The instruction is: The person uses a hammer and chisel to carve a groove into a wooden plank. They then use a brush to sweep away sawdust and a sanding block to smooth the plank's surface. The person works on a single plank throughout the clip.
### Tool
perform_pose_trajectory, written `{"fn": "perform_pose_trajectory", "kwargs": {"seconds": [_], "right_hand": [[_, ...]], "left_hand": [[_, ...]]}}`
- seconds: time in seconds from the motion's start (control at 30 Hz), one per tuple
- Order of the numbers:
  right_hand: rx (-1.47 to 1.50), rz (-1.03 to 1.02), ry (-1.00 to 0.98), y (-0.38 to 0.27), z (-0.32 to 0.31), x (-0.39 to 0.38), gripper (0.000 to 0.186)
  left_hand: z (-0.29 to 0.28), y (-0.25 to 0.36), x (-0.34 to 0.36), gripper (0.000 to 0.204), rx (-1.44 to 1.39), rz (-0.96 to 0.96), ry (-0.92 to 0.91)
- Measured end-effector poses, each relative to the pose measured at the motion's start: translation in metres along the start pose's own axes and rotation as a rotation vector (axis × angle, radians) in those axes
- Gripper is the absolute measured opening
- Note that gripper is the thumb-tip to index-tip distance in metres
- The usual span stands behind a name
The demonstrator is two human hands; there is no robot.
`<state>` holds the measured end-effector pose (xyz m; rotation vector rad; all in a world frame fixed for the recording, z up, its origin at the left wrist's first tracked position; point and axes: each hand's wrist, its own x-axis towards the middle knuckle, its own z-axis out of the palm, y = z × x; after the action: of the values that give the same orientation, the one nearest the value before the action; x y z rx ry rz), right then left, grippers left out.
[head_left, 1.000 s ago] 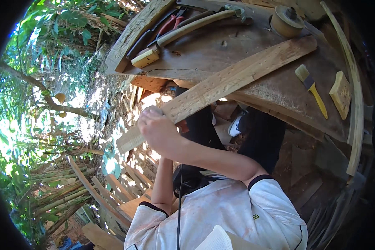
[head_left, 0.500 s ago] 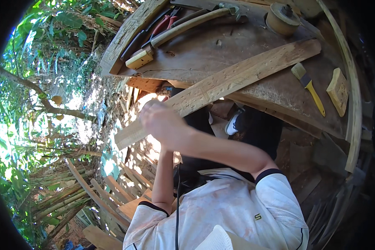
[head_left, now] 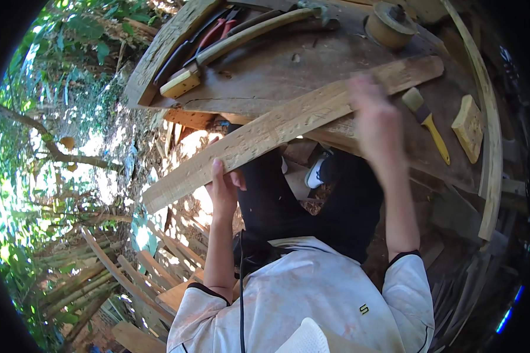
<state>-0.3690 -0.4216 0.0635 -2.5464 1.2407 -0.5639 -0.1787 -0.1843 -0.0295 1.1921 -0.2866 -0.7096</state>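
Note:
A long, pale wooden plank (head_left: 277,130) with small pits in its face lies slantwise, its right end over the workbench and its left end sticking out past the bench edge. My left hand (head_left: 222,187) is closed around the plank's lower edge near the left end, thumb on top. Over the plank's right part is my right hand (head_left: 372,106); motion smears its fingers, and whether it touches the wood I cannot tell. A paintbrush (head_left: 429,125) with a yellow handle lies on the bench just right of that hand.
On the brown wooden workbench (head_left: 265,70) lie a wooden-handled hammer (head_left: 253,36), red-handled pliers (head_left: 214,34), a yellowish wood block (head_left: 180,84) and another block (head_left: 469,129). A round container (head_left: 390,26) stands at the back. A curved wood strip (head_left: 489,117) runs along the right.
My right hand has swept from the plank's left part, beside my left hand, toward its right end. My left hand, hidden before, now shows. The whole view has shifted slightly.

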Motion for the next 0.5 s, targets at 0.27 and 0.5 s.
{"fn": "perform_pose_trajectory", "kwargs": {"seconds": [0.27,0.5], "right_hand": [[0.113,-0.176,0.136,0.038,0.017,0.014,0.035],[0.245,-0.412,0.065,0.033,0.017,0.001,0.035]], "left_hand": [[-0.009,0.004,0.006,0.058,0.001,0.011,0.072],[-0.027,0.011,0.015,0.055,-0.008,0.045,0.145]]}}
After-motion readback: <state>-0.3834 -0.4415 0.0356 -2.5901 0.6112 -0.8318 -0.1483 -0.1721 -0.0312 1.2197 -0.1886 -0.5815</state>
